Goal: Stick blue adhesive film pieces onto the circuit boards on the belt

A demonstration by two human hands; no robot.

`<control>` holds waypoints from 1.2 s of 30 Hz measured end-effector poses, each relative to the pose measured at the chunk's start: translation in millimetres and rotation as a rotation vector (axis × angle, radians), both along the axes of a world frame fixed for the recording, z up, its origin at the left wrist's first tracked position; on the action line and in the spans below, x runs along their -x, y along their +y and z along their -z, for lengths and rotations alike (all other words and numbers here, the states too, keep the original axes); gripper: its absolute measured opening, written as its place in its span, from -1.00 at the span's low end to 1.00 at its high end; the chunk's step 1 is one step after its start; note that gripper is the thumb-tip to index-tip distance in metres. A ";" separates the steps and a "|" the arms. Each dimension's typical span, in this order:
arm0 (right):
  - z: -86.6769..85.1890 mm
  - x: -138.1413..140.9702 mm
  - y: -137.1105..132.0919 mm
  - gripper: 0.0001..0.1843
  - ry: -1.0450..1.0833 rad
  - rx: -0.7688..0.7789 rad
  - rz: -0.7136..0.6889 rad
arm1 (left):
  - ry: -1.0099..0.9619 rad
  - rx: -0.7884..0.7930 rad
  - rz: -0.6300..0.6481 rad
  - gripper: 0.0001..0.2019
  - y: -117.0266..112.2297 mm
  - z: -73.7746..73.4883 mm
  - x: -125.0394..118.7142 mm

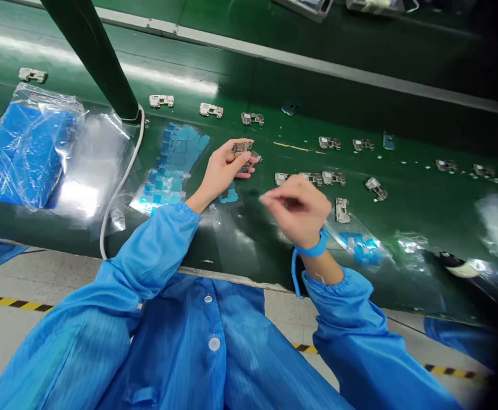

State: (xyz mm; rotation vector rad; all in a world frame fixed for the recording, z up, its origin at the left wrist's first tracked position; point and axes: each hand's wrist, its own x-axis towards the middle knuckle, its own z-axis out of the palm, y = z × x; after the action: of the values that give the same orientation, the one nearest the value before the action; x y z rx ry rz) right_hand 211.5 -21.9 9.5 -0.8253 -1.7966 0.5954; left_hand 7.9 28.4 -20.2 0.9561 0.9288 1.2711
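At the middle of the desk, the left hand has its grip closed round a board; the right hand, nearer and rightward, is pinched, its contents unclear. A slack hold could drop the board; a dragging cord could snag other boards.

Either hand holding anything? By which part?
Left hand: a board, thumb across its middle, fingers at its edges. Right hand: fingertips too blurred to tell.
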 end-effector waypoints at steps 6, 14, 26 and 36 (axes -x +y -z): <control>24.5 -7.8 26.8 -0.50 0.371 0.719 0.020 | -0.014 0.027 0.156 -0.40 -15.3 -13.2 -7.5; 7.6 -14.5 23.5 -0.47 0.234 0.631 -0.033 | 0.093 -0.083 0.012 -0.46 -28.6 -15.1 -16.7; 13.2 -25.4 26.6 -0.54 0.067 0.374 0.160 | 0.063 0.055 0.068 -0.53 -28.0 -22.4 -16.7; 5.0 -22.7 24.7 -0.41 0.224 0.564 -0.007 | 0.088 0.084 0.183 -0.56 -24.3 -18.7 -10.3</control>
State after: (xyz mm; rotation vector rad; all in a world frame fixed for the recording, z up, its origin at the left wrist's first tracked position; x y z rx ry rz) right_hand 234.2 2.8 4.5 -1.0754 -1.4390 1.1812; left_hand 18.1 4.1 -1.5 1.0135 0.9329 1.0352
